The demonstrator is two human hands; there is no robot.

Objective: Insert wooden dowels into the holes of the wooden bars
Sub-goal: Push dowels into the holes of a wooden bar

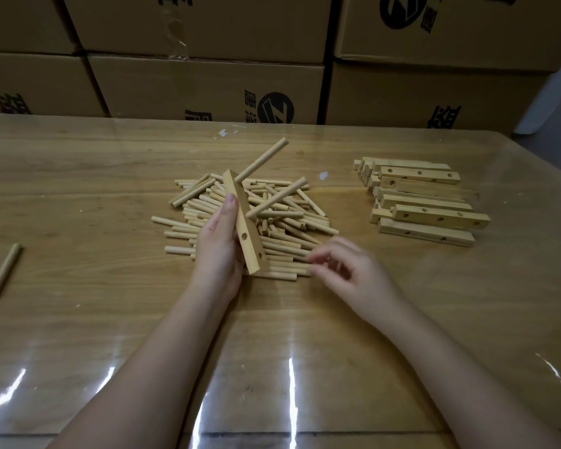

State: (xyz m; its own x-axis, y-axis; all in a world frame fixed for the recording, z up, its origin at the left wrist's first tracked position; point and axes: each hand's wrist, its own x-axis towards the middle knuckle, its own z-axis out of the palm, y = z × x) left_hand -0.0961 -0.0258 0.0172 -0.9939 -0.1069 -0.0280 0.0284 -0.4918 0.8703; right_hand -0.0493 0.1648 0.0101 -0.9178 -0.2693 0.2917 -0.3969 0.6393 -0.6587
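Note:
My left hand (pixel 219 251) grips a wooden bar (pixel 243 226), held tilted on end above a pile of dowels (pixel 282 234). Two dowels stick out of the bar's upper holes to the right, the top one (pixel 263 160) and the second one (pixel 277 197). Two lower holes in the bar are bare. My right hand (pixel 347 270) reaches into the near right edge of the pile with its fingers curled over the dowels; it is blurred, and whether it pinches one I cannot tell.
A stack of drilled wooden bars (pixel 425 199) lies at the right of the table (pixel 110 335). One loose dowel (pixel 4 270) lies at the far left. Cardboard boxes (pixel 208 85) form a wall behind the table's far edge.

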